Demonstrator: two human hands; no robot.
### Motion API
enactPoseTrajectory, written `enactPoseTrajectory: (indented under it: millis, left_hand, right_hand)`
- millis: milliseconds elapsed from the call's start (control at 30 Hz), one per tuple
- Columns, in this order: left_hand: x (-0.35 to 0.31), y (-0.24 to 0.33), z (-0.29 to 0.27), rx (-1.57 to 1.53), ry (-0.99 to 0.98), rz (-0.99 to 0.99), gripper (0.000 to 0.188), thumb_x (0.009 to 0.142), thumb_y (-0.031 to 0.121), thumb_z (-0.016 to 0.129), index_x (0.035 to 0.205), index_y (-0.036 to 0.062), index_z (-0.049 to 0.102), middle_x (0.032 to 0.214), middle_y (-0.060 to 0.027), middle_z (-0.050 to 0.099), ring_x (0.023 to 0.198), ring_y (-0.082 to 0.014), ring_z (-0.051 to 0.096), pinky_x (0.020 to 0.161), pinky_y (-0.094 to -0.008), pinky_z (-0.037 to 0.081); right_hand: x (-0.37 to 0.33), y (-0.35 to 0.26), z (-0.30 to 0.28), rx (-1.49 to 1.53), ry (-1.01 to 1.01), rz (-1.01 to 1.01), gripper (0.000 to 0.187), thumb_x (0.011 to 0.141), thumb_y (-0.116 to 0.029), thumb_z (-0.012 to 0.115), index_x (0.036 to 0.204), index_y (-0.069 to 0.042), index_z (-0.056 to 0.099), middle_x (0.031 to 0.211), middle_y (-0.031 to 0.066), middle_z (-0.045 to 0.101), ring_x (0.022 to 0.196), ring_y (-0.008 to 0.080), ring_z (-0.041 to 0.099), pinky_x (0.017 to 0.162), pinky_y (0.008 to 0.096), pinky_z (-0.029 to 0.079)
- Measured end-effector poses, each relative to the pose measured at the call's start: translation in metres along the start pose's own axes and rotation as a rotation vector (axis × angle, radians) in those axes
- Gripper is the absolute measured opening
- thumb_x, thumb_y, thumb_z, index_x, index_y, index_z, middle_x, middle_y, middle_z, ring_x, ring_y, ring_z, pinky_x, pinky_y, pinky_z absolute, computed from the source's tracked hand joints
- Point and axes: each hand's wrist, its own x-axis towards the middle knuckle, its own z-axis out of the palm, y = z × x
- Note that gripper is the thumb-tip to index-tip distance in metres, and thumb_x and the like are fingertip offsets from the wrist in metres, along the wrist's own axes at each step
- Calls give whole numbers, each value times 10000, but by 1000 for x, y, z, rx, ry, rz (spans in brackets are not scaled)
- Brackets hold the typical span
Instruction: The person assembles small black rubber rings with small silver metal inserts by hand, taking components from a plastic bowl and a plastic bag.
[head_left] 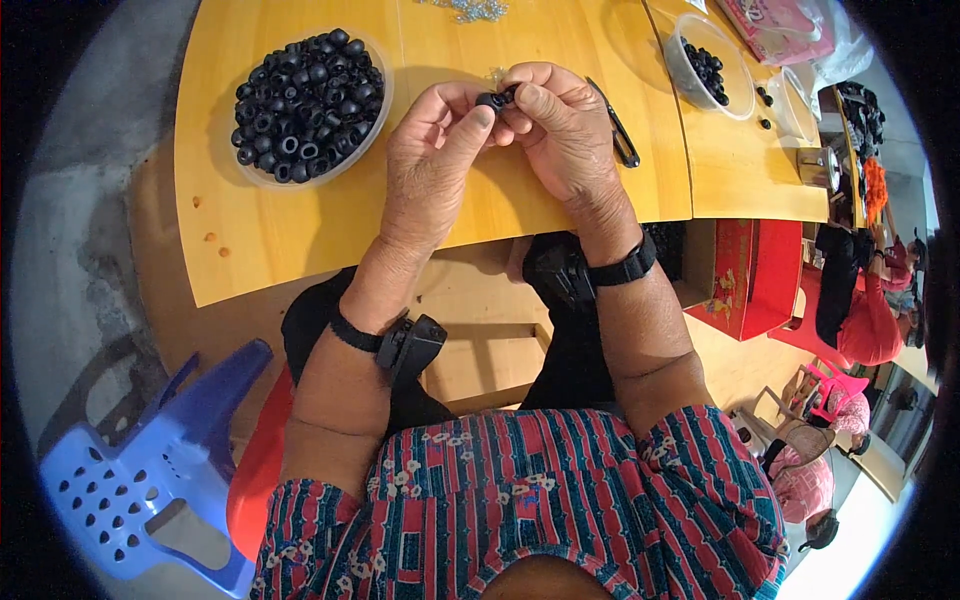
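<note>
Behind wooden table [300, 230], pink package [770, 25]; hands [500, 130] pinch black ring [492, 99].

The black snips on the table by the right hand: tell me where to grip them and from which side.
Grip the snips across the looped handle at the near end, coming from above and the right. They lie flat on the table, and the right hand covers the far tip.

— What is the table [300, 225] made of?
— Smooth pale wood with a light sheen.
— And the black rings [305, 100]?
— Matt rubber or plastic, heaped in a clear plastic bowl [378, 125]. The blue stool [150, 480] is glossy moulded plastic.
</note>
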Motion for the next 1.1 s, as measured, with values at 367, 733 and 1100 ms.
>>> enactPoseTrajectory:
  millis: [367, 733, 1100]
  left_hand:
    - [0, 1, 1, -11, 18, -7, 119, 894, 101, 543, 946, -4, 527, 867, -59, 595, 782, -110, 563, 758, -247, 479]
    - [-1, 1, 1, 11, 48, -47, 114, 893, 112, 547, 919, 5, 516, 878, -58, 599, 786, -104, 588, 750, -249, 512]
    - [-1, 2, 2, 14, 37, -47, 120, 893, 119, 549, 926, 9, 516, 882, -58, 590, 823, -112, 591, 741, -272, 528]
  right_hand:
    - [-1, -3, 3, -59, 18, -1, 110, 816, -47, 615, 904, 18, 618, 699, 41, 584, 596, 102, 544, 564, 227, 502]
    - [-2, -4, 5, -183, 62, -34, 99, 814, -41, 611, 891, 20, 624, 685, 33, 586, 591, 95, 547, 567, 217, 492]
    - [-2, -6, 3, -302, 64, -97, 90, 801, -36, 628, 879, 9, 637, 742, 42, 625, 617, 87, 566, 596, 210, 494]
